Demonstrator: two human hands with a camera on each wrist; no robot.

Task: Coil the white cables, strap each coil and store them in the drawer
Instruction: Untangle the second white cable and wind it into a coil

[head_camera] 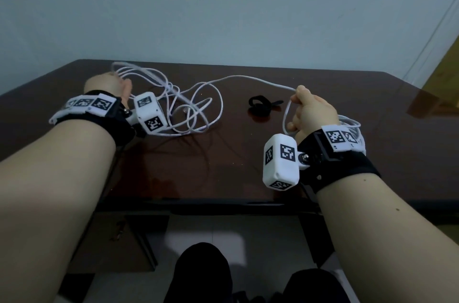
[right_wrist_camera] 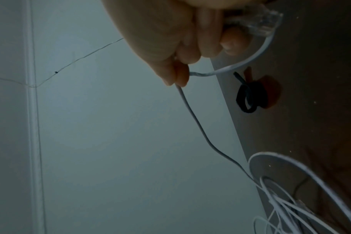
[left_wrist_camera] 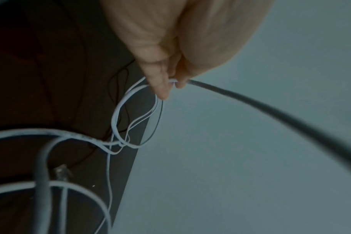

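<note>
Dark brown worktop (head_camera: 323,153) fills the middle of the head view, pale wall (head_camera: 223,4) behind it across the top of the frame.

White cable (head_camera: 248,77) — one loose tangle of loops lying on the worktop left of centre, with a single strand arcing through the air to the right. A second bunch of white cable (head_camera: 352,126) sits on the worktop just behind the right wrist, partly hidden.

Left hand (head_camera: 106,85), left of frame, above the far edge of the worktop: fingers (left_wrist_camera: 160,85) curled, thumb and forefinger pinching the cable, several loops hanging from the pinch down to the tangle.

Right hand (head_camera: 313,111), right of centre: fingers (right_wrist_camera: 180,74) closed on the same cable. The strand enters at the thumb and forefinger, bows out in a small loop below the fist, and its clear plug (right_wrist_camera: 258,23) pokes out by the lower fingers — seen in the right wrist view, top right.

Black strap (head_camera: 260,105), rolled in a loop with a tail pointing right, lies on the worktop between the tangle and the right hand, touching neither.

Another clear plug (head_camera: 185,110) rests inside the tangle, centre-left.
</note>
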